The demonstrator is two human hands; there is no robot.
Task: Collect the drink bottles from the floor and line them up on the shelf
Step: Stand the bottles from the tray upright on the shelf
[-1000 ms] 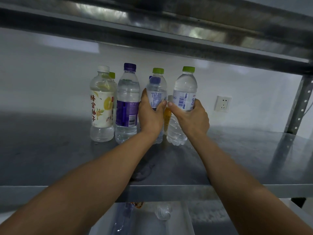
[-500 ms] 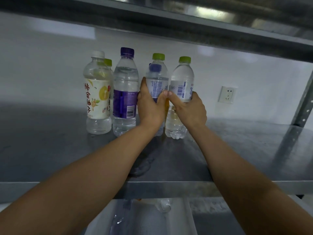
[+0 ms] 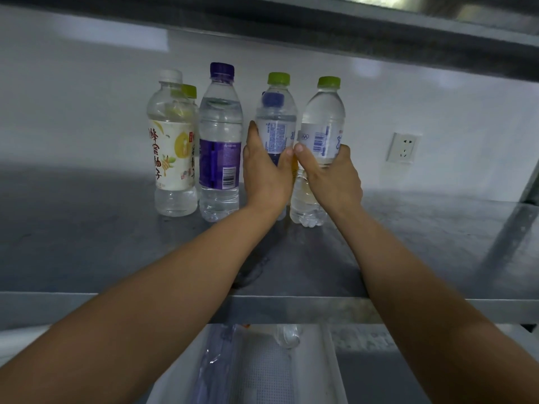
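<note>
Several drink bottles stand upright at the back of the steel shelf (image 3: 87, 243). My left hand (image 3: 267, 173) grips a green-capped water bottle (image 3: 277, 118). My right hand (image 3: 331, 176) grips another green-capped water bottle (image 3: 322, 121) right beside it. Both bottles rest on the shelf, nearly touching. To their left stand a purple-labelled water bottle (image 3: 220, 141) and a white-capped yellow-labelled drink bottle (image 3: 172, 147), with a further green-capped bottle partly hidden behind it. A blue-capped bottle and an orange one show through from behind the two gripped bottles.
A wall socket (image 3: 404, 147) sits on the white back wall at the right. An upper shelf (image 3: 320, 33) runs overhead. A shelf post (image 3: 532, 182) rises at the far right. Below the shelf's front edge, a clear bottle (image 3: 287, 335) lies on a white surface.
The view has shifted slightly and the bottles look closer. Both hands keep the same grip on the two green-capped bottles, which stay in place.
</note>
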